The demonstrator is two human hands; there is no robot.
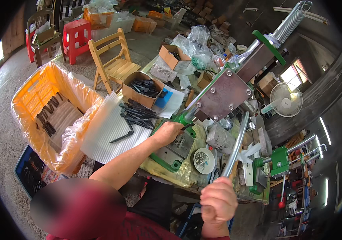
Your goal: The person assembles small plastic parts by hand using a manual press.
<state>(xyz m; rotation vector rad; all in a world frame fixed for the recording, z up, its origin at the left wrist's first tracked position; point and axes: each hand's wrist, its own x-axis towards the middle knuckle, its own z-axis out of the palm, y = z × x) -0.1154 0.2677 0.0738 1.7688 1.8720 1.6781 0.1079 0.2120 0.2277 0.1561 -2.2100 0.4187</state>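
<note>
Workbench (183, 180): left hand (167, 133) pinches 1 black piece (188, 126) (near a press (224, 95)); right hand (219, 200) grips lever (236, 145).

Maroon top (151, 229) at six to seven o'clock; faint dark marks show on fabric. Dark trousers (155, 202) near six o'clock. Left hand (168, 133) bare, forearm (127, 163) too; right hand (219, 200) bare, toward five o'clock.

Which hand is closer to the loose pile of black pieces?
Left. The left hand is just right of the pile; the right hand is farther off, gripping the metal lever.
</note>
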